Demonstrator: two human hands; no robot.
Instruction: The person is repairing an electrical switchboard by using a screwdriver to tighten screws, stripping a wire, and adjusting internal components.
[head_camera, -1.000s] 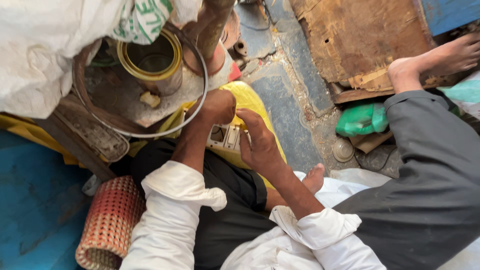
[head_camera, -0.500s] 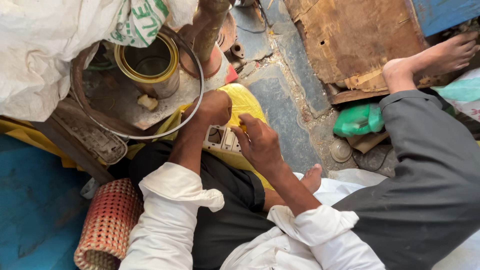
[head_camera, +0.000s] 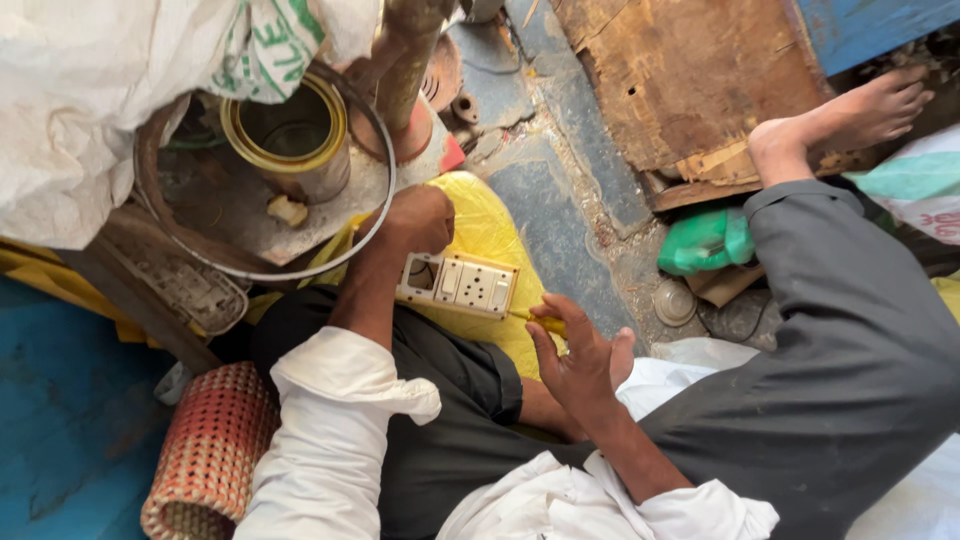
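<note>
While the person is sitting cross-legged on the floor, a woven red-and-cream mat roll (head_camera: 205, 455) is lying far to the left of the hands, beside the white sleeve. Just above and left of the left hand, a round metal tray (head_camera: 215, 215) is carrying an open yellow-rimmed tin (head_camera: 290, 140), with a white sack (head_camera: 90, 110) hanging over it. The left hand (head_camera: 418, 218) is curling into a closed fist at the upper left end of a cream switch-and-socket board (head_camera: 460, 285), its knuckles facing the camera; whether the fingers are actually clamping the board cannot be told. The board is lying over a yellow cloth (head_camera: 490, 240), directly between the two hands. The right hand (head_camera: 578, 362) is closing around a yellow-handled screwdriver (head_camera: 535, 320), whose tip is meeting the board's right end. Farther right of that grip, a green plastic bag (head_camera: 705, 240) is lying below a worn wooden board (head_camera: 690, 90), and a bare foot (head_camera: 850, 115) is resting against it.
</note>
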